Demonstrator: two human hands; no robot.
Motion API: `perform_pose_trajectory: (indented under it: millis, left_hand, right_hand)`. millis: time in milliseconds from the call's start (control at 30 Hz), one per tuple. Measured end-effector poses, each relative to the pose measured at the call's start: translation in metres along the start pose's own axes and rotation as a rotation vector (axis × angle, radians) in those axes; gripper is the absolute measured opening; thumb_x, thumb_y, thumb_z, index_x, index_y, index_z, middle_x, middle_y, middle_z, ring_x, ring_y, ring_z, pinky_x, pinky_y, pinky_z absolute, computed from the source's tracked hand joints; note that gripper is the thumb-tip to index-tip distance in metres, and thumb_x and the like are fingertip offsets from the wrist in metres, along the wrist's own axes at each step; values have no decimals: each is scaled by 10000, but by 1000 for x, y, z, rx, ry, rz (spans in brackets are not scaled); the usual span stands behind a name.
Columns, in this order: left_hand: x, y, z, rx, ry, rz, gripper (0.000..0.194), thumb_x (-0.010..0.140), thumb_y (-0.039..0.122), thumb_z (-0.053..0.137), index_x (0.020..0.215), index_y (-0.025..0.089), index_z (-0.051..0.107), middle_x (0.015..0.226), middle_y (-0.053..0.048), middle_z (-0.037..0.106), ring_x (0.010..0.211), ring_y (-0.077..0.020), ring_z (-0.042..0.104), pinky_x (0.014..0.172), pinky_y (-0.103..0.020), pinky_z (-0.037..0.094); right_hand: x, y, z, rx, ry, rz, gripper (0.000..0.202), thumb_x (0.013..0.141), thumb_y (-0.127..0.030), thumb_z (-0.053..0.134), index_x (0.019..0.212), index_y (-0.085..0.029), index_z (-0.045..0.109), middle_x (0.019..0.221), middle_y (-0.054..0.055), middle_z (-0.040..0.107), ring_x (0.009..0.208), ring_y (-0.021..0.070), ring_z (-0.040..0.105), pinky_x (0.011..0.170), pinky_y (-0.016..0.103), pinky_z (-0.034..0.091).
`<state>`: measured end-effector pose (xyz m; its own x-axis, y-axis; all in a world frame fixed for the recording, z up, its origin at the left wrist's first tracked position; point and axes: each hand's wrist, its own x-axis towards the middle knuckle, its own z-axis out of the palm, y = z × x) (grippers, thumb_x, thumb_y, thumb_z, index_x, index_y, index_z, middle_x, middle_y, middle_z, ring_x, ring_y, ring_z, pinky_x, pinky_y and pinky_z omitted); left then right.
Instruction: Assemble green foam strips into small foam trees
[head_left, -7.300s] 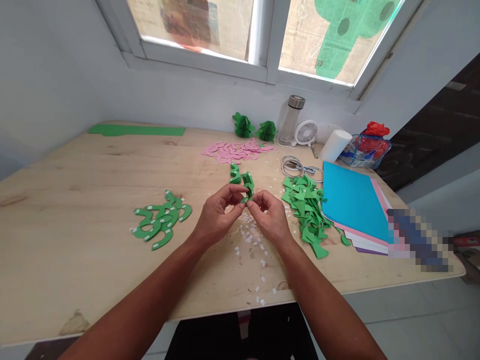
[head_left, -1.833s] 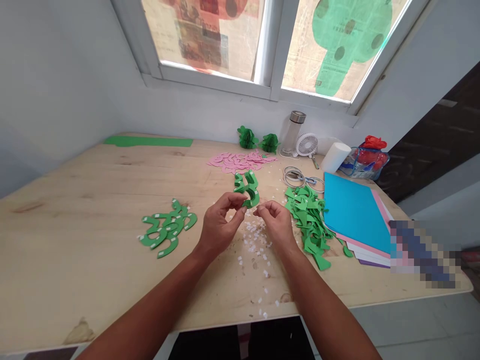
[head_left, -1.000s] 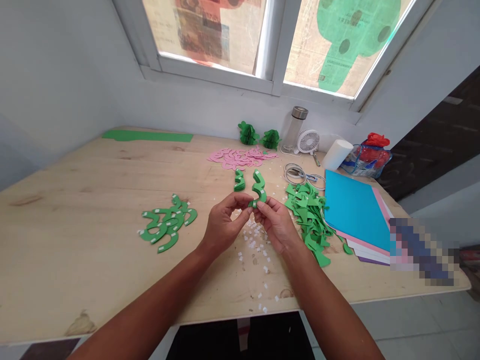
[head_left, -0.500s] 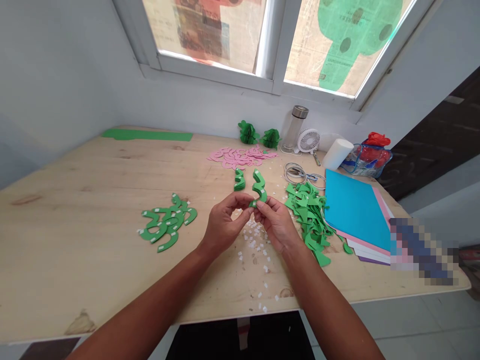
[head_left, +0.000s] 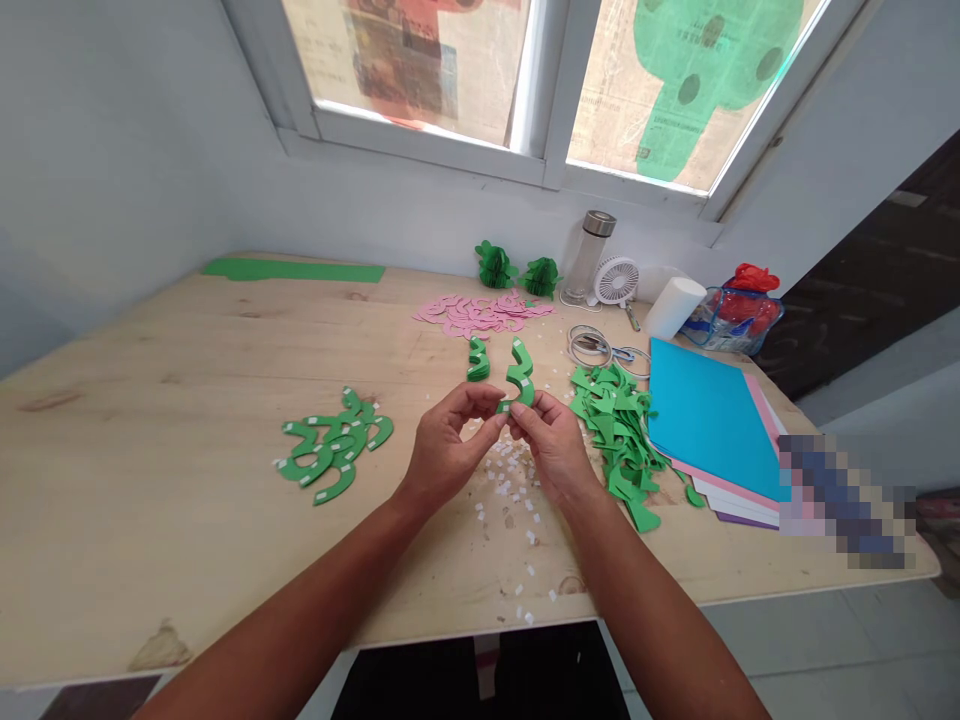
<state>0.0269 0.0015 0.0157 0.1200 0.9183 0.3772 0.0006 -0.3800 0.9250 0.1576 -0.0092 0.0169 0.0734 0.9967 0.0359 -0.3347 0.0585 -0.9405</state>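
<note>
A wavy green paper piece with small white squares on it stands up between my hands at the middle of the table. My right hand pinches its lower end. My left hand has thumb and forefinger closed at the same lower end, from the left. Just behind lies a small stack of green wavy pieces. To the left is a pile of green curved pieces with white squares. White paper bits are scattered below my hands.
Green scraps lie right of my right hand, beside coloured sheets. Behind are tape rolls, pink cut-outs, green paper ornaments, a bottle, a fan and a white roll.
The upper end of the green wavy piece has tilted slightly to the right. Both hands stay in nearly the same place.
</note>
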Motion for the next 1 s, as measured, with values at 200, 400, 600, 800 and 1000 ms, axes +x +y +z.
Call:
perform_pose_trajectory:
  millis: [200,400,600,800,1000]
  left_hand:
    - [3,3,2,-156,19,-140,183,691,301,714,791,173,630,760,-29,647,730,-173,626,721,-322,537]
    - [8,2,-2,-327,-49,-240,164,677,259,735,787,170,653,703,-12,654,662,-143,611,706,-310,522]
    - [9,5,-9,-318,-127,-216,229,687,238,738,906,186,693,711,-10,668,670,-141,613,681,-293,508]
    - [7,11,-9,-353,-203,-198,263,656,233,766,910,190,711,780,-29,681,688,-148,616,651,-285,518]
    - [4,10,-8,-250,-178,-69,251,669,232,751,907,171,700,838,-59,693,745,-172,625,694,-306,523]
  right_hand:
    - [0,-2,1,-141,15,-94,208,676,-363,697,678,-189,584,591,-47,526,567,102,446,550,230,365]
    - [0,-1,-1,-156,-1,-118,215,677,-363,707,685,-190,581,619,-43,545,588,107,470,564,233,373]
    - [1,-2,-5,-13,-89,0,210,666,-360,734,713,-193,616,607,-38,533,564,101,452,555,231,367]
    - [-1,-2,-5,217,-205,122,203,656,-340,765,763,-214,646,677,-22,592,594,109,494,607,250,416]
    - [-1,-1,-6,299,-239,166,219,667,-319,772,832,-218,670,742,1,638,663,126,534,633,250,443]
